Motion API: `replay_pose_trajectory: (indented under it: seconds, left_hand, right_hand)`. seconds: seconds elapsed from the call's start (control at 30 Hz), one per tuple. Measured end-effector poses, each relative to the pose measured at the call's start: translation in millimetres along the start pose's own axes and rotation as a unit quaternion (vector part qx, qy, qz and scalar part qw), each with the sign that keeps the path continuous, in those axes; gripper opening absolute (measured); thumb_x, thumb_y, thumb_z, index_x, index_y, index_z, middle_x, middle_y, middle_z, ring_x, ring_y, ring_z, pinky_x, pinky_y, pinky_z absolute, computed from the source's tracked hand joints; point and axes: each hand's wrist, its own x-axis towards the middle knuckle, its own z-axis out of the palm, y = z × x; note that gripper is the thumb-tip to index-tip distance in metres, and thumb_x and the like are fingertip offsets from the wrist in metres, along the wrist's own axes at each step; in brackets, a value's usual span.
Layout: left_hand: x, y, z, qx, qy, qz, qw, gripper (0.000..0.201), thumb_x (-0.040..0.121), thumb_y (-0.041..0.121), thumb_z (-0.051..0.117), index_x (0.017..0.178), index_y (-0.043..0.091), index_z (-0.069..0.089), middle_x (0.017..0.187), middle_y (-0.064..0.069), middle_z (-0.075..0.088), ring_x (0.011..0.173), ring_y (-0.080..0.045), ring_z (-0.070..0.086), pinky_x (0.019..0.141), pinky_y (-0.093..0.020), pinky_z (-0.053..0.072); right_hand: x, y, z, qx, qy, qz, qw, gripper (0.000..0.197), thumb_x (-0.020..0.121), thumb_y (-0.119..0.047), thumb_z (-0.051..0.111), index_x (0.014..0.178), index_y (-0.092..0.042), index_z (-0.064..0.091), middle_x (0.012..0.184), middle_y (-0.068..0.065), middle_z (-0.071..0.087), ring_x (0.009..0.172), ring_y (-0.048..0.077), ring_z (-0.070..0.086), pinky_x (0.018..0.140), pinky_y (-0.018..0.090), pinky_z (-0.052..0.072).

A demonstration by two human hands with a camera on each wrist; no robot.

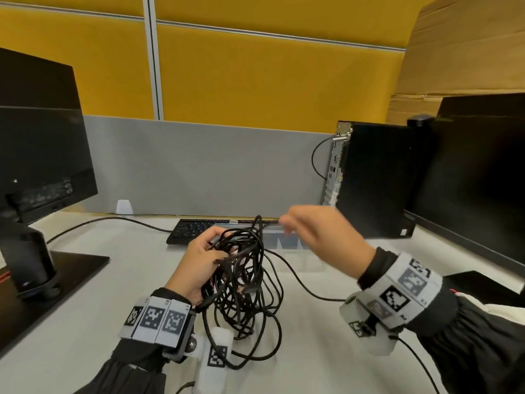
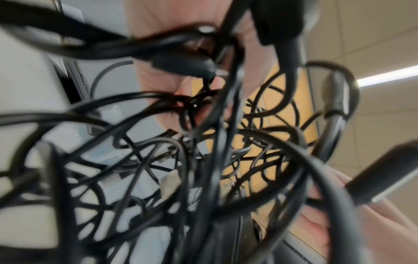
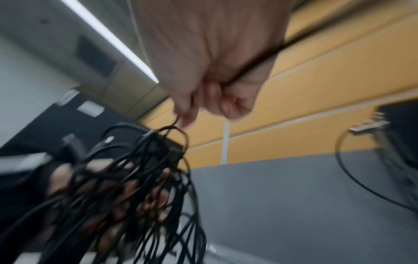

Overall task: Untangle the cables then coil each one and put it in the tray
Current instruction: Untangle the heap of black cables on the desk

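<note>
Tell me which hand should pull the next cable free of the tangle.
Right, probably. The right hand already pinches a strand at the top of the tangle, while the left hand grips the bundle and is best left steadying it.

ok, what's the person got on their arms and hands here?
Both hands bare: left hand, right hand. Dark long sleeves with gathered cuffs. Each wrist carries a grey-white band of black-and-white square fiducial tags, with a white, tagged camera housing below. A thin black lead trails from the right unit.

No legible txt; wrist bands (image 1: 154,318) show only square code marks.
</note>
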Motion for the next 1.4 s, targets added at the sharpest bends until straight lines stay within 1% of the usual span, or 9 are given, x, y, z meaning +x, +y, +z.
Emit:
replay_pose_trajectory:
  seconds: [0.1,0.33,0.63,0.7,0.8,0.9,1.07,1.27,1.4]
  left_hand:
    - [-1,3,0,-0.019,-0.022,0.002,1.0,0.04,0.078,-0.024,0.039,0.094,0.007,0.059,0.076,-0.011,0.057,0.049,-0.015,0.051,0.04,-0.022,0.043]
    - [0,5,-8,-0.062,-0.007,-0.015,0.998,0.045,0.074,-0.026,0.033,0.086,0.01,0.058,0.074,-0.012,0.053,0.044,-0.013,0.049,0.035,-0.02,0.039]
    - [2,9,-10,-0.129,0.017,0.014,0.991,0.048,0.074,-0.025,0.033,0.09,0.013,0.059,0.08,-0.012,0.053,0.044,-0.013,0.048,0.036,-0.019,0.039]
    - [3,7,-11,-0.136,0.016,0.029,0.99,0.048,0.075,-0.025,0.035,0.089,0.015,0.06,0.084,-0.013,0.056,0.055,-0.017,0.052,0.042,-0.021,0.044]
    - [4,5,-11,-0.142,0.015,0.054,0.988,0.048,0.078,-0.024,0.039,0.087,0.019,0.059,0.085,-0.012,0.06,0.065,-0.02,0.054,0.046,-0.021,0.048]
    - [4,1,-10,-0.132,0.013,0.083,0.988,0.051,0.078,-0.023,0.04,0.083,0.024,0.058,0.081,-0.007,0.064,0.072,-0.023,0.055,0.052,-0.024,0.049]
    - [-6,7,-7,-0.157,-0.062,0.169,0.971,0.033,0.062,0.009,0.08,0.078,0.027,0.057,0.075,0.0,0.063,0.068,-0.015,0.061,0.051,-0.021,0.051]
    - [-6,8,-3,-0.08,-0.055,0.197,0.976,0.061,0.07,-0.007,0.07,0.111,0.029,0.043,0.087,-0.003,0.062,0.069,-0.012,0.064,0.059,-0.022,0.054]
    - [-7,7,-2,-0.03,-0.06,0.22,0.973,0.061,0.069,0.003,0.073,0.114,0.03,0.042,0.091,0.004,0.068,0.08,-0.014,0.065,0.066,-0.023,0.053]
  right_hand:
    - [3,29,-19,0.139,0.221,0.101,0.96,0.026,0.098,-0.025,0.043,0.075,-0.018,0.053,0.061,-0.009,0.045,0.053,0.007,0.042,0.054,0.021,0.035]
    - [-11,64,-59,0.356,0.425,0.304,0.775,0.012,0.08,-0.022,0.039,0.069,-0.024,0.044,0.061,-0.005,0.032,0.042,0.006,0.032,0.044,0.023,0.028]
    - [-58,108,-41,0.051,0.107,0.328,0.937,0.025,0.097,-0.024,0.044,0.076,-0.018,0.056,0.074,0.004,0.054,0.073,0.024,0.053,0.059,0.026,0.037]
    - [-57,91,-37,-0.064,-0.019,0.336,0.94,0.021,0.095,-0.034,0.046,0.103,-0.02,0.059,0.095,0.003,0.057,0.089,0.021,0.056,0.069,0.026,0.044]
    - [-46,47,-27,-0.217,-0.007,0.243,0.945,0.051,0.09,-0.053,0.038,0.134,-0.027,0.041,0.123,0.0,0.047,0.116,0.019,0.043,0.094,0.038,0.04]
    - [-32,-6,-11,-0.053,-0.061,0.155,0.985,0.057,0.084,-0.06,0.027,0.133,-0.032,0.04,0.122,-0.011,0.049,0.116,0.007,0.043,0.101,0.034,0.037]
    - [-23,-27,30,0.309,-0.071,0.146,0.937,0.016,0.096,-0.027,0.048,0.088,-0.018,0.059,0.067,-0.004,0.063,0.065,0.011,0.057,0.074,0.035,0.05]
    - [-27,-21,35,0.148,0.069,0.12,0.979,0.023,0.093,-0.04,0.046,0.075,-0.038,0.06,0.07,-0.02,0.058,0.081,0.003,0.051,0.081,0.018,0.035]
    - [-25,-28,44,0.265,0.038,0.117,0.956,0.019,0.096,-0.026,0.049,0.082,-0.034,0.06,0.054,-0.009,0.053,0.053,0.005,0.05,0.065,0.024,0.05]
